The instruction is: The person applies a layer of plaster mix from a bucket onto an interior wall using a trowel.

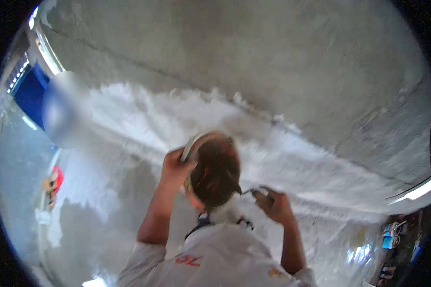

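Observation:
My left hand [178, 167] is closed on the near-left rim of a round mortar pan [196, 143], thumb over the edge. The pan is tilted so its inside faces me; the inside looks dark brown with reddish-orange patches, and I cannot make out what it holds. My right hand [276, 206] is wrapped round the handle of a small trowel [245, 192]. Its thin metal neck runs left to the pan's lower right edge. The blade is dark against the pan and hard to tell apart from it.
Beyond the pan, a grey wall [292, 57] meets a whitish, powdery band [134, 107]. A blue panel [32, 95] and a blurred patch stand at the left, with a red item [57, 178] below. Blue-and-white containers [391, 235] are at the lower right.

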The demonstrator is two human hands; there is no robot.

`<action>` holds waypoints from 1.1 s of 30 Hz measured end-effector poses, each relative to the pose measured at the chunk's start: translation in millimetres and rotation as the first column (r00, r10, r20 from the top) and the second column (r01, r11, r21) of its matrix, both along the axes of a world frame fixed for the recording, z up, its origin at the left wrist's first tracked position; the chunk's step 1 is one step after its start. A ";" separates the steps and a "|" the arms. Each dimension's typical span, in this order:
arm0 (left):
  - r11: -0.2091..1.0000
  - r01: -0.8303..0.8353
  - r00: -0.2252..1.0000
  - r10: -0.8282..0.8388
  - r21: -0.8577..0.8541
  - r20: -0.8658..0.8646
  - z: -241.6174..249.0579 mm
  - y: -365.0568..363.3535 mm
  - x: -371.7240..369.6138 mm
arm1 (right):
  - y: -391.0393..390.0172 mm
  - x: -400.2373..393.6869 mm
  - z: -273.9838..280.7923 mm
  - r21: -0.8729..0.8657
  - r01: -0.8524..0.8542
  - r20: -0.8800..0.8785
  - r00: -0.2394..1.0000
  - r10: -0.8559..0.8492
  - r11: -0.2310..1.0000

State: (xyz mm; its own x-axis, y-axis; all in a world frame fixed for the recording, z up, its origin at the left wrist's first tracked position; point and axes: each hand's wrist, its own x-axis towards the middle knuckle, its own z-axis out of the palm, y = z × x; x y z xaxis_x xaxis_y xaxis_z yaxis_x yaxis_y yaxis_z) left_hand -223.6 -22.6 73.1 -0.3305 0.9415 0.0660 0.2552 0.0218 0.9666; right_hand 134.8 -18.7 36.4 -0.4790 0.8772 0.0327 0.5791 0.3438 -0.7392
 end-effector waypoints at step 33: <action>1.000 -0.016 0.905 0.026 -0.027 0.425 9.1 25.1 -33.7 | 55.4 0.3 -52.3 -0.623 -0.588 -0.782 0.462 -0.419 0.516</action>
